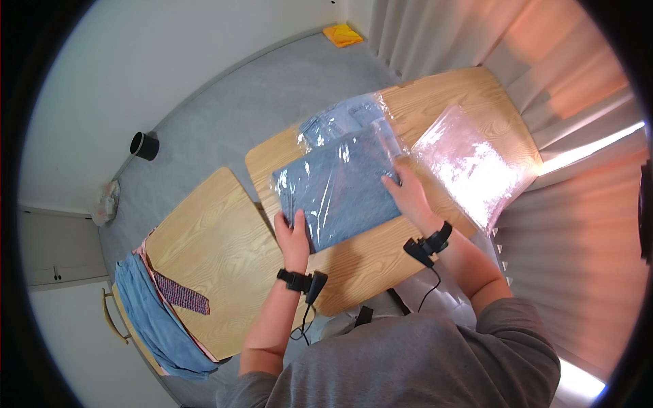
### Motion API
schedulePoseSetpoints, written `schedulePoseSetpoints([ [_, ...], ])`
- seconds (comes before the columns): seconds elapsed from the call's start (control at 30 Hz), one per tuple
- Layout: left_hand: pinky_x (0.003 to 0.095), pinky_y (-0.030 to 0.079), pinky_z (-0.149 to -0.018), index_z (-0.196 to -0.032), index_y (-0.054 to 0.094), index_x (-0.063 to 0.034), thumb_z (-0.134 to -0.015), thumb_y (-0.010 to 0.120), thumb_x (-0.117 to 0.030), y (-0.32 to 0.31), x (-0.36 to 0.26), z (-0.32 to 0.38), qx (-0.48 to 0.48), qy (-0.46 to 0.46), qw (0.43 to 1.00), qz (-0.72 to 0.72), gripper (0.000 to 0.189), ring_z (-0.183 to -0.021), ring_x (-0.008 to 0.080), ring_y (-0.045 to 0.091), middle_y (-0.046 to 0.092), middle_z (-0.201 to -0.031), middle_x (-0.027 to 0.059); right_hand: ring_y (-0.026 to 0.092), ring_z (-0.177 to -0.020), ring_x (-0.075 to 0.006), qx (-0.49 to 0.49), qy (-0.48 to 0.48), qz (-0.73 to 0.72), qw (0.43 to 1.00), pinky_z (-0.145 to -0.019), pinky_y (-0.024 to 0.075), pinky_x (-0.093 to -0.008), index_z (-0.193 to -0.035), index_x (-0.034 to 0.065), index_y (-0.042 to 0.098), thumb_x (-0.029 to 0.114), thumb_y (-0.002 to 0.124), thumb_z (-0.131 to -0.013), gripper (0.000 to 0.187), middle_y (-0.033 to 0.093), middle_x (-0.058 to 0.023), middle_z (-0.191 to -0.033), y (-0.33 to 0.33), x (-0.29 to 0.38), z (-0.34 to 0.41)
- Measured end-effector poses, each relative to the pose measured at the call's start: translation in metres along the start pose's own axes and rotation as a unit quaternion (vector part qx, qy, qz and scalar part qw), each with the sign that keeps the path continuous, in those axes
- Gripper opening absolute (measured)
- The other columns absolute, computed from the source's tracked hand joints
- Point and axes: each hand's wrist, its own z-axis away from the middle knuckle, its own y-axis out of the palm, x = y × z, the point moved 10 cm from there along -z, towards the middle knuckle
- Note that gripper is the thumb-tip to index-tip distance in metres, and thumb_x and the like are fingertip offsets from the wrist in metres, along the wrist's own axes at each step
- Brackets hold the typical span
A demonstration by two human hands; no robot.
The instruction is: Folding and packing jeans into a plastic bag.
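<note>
Between my two hands is a folded blue denim garment (339, 194) inside a clear plastic bag. My left hand (293, 239) grips its near left corner, thumb on top. On the right edge, my right hand (408, 191) holds the bag with the thumb over the plastic; the fingers beneath are hidden. Just beyond it, partly covered by it, lies a lighter blue denim garment (329, 122) in another clear bag. Shiny clear plastic bags (464, 163) lie flat at the right of the wooden table (367, 270).
A second wooden table (209, 245) stands at the left. Blue cloth (153, 321) hangs over its far left end, beside a knitted striped piece (181, 293). On the floor are a black bin (145, 146), a plastic bag (107, 204) and a yellow packet (343, 35). Curtains (561, 219) border the right.
</note>
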Motion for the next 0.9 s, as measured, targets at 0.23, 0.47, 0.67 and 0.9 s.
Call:
schedulePoseSetpoints([
  [0.23, 0.0281, 0.043, -0.073, -0.108, 0.050, 0.0083, -0.089, 0.062, -0.024, 0.092, -0.031, -0.101, -0.004, 0.075, 0.995, -0.073, 0.039, -0.081, 0.0133, 0.049, 0.057, -0.091, 0.0083, 0.061, -0.087, -0.0341, 0.002, -0.012, -0.017, 1.000, -0.076, 0.0466, -0.0390, -0.105, -0.0033, 0.054, 0.029, 0.062, -0.085, 0.039, 0.062, -0.0213, -0.091, -0.023, -0.021, -0.126],
  [0.47, 0.0391, 0.044, -0.085, -0.113, 0.051, 0.0087, -0.085, 0.062, -0.039, 0.115, 0.033, -0.151, 0.003, -0.004, 0.980, -0.201, 0.056, -0.096, 0.0337, 0.059, 0.061, -0.103, 0.0222, 0.060, -0.091, -0.0361, 0.011, 0.058, -0.004, 0.998, -0.080, 0.0459, -0.0410, -0.105, -0.0017, 0.056, 0.038, 0.062, -0.082, 0.046, 0.063, -0.0211, -0.095, 0.015, -0.071, -0.167],
  [0.67, 0.0365, 0.043, -0.086, -0.122, 0.045, 0.0078, -0.089, 0.057, -0.037, 0.108, 0.038, -0.144, -0.013, -0.027, 0.993, -0.111, 0.057, -0.097, 0.0284, 0.057, 0.058, -0.108, 0.0204, 0.044, -0.121, -0.0318, -0.089, -0.087, 0.188, 0.974, -0.099, 0.0331, -0.0468, -0.119, 0.0069, 0.053, 0.041, 0.060, -0.084, 0.049, 0.050, -0.0172, -0.127, -0.004, -0.017, -0.143],
  [0.9, 0.0377, 0.041, -0.090, -0.125, 0.046, 0.0042, -0.090, 0.056, -0.020, 0.040, 0.037, -0.104, -0.053, 0.080, 0.977, -0.190, 0.044, -0.102, 0.0280, 0.052, 0.051, -0.118, 0.0204, 0.032, -0.133, -0.0275, -0.001, -0.265, 0.331, 0.905, -0.107, 0.0230, -0.0494, -0.130, 0.0229, 0.049, 0.037, 0.053, -0.090, 0.042, 0.037, -0.0101, -0.143, 0.044, -0.002, -0.106],
])
